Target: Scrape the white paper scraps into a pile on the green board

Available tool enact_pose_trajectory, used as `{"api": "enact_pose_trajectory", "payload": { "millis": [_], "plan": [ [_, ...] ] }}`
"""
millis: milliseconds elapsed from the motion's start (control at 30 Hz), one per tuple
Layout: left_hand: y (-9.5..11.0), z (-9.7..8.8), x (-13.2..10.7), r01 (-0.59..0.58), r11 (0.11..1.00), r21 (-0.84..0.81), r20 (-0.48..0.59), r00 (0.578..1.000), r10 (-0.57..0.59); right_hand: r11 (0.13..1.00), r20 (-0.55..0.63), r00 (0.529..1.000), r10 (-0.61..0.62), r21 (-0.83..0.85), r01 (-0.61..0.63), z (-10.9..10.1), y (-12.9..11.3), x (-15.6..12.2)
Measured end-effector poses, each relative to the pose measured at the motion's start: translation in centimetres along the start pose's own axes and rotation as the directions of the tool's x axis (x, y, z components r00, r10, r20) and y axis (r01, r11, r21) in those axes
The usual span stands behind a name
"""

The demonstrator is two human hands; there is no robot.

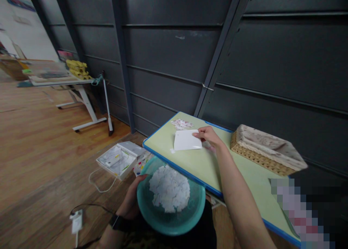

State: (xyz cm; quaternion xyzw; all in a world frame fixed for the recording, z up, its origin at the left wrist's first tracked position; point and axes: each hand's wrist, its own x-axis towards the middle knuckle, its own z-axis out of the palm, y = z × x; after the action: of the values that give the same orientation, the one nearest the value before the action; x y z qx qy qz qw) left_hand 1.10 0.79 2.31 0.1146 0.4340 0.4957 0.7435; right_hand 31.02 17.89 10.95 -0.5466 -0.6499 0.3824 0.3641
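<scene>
1. Our right hand point(208, 134) pinches the white card point(187, 140) by its right edge, flat on the green table point(190, 162); thin, light and bendy, it is probably best gripped there.
2. Our left hand point(133, 201) grips the teal bowl point(170, 220) of light paper scraps point(170, 189) by its rim, below the table edge.

I see a pale green table point(190, 165) with a blue rim, set against the dark panelled wall. On it lie a white card point(187, 140), a small heap of paper scraps point(181, 124) near the far corner, and a woven basket point(265, 150) towards the right. Beside the table, on the wooden floor point(40, 151), I see an open white box point(117, 159) and a charger with cable point(76, 221).
</scene>
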Motion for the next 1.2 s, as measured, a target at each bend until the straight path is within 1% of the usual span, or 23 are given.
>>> {"api": "enact_pose_trajectory", "payload": {
  "millis": [33,67,200,367,533,700,767,867,1067,1200],
  "plan": [
    [0.1,0.2,-0.2,-0.008,1.000,-0.003,-0.016,1.000,0.008,0.999,0.014,1.000,0.020,0.049,-0.021,0.1,0.0,0.0],
    [0.2,0.4,-0.3,-0.015,1.000,-0.005,-0.029,0.999,0.014,0.995,0.004,0.999,0.034,0.093,-0.034,0.1,0.1,-0.1],
    [0.5,0.7,-0.6,-0.004,1.000,0.003,-0.045,0.999,0.004,0.978,-0.101,0.991,0.082,0.200,-0.061,-0.4,0.8,0.0],
    [0.7,0.4,-0.4,-0.022,0.999,0.039,-0.049,0.999,0.024,0.972,-0.143,0.978,0.153,0.201,-0.123,-0.7,1.5,-0.1],
    [0.8,0.2,-0.3,-0.027,0.998,0.065,-0.040,0.999,0.029,0.978,-0.120,0.984,0.133,0.175,-0.111,-0.5,1.9,0.2],
    [1.0,0.4,-0.5,-0.023,0.998,0.058,-0.057,0.998,0.026,0.972,-0.191,0.972,0.140,0.216,-0.098,-0.9,1.5,0.3],
    [1.0,0.4,-0.6,-0.029,0.998,0.051,-0.053,0.998,0.032,0.971,-0.200,0.968,0.150,0.213,-0.107,-1.0,1.3,0.2],
    [1.0,0.5,-0.7,-0.032,0.998,0.055,-0.039,0.999,0.034,0.979,-0.175,0.975,0.134,0.178,-0.102,-0.6,0.8,0.1],
    [0.9,0.6,-0.8,-0.040,0.998,0.044,-0.024,0.999,0.042,0.993,-0.119,0.992,0.031,0.114,-0.018,1.0,-1.0,-0.2],
    [0.9,0.5,-0.7,-0.037,0.998,0.042,-0.011,0.999,0.037,0.998,-0.043,0.999,0.005,0.058,-0.003,1.4,-2.3,-0.6]
  ]
}}
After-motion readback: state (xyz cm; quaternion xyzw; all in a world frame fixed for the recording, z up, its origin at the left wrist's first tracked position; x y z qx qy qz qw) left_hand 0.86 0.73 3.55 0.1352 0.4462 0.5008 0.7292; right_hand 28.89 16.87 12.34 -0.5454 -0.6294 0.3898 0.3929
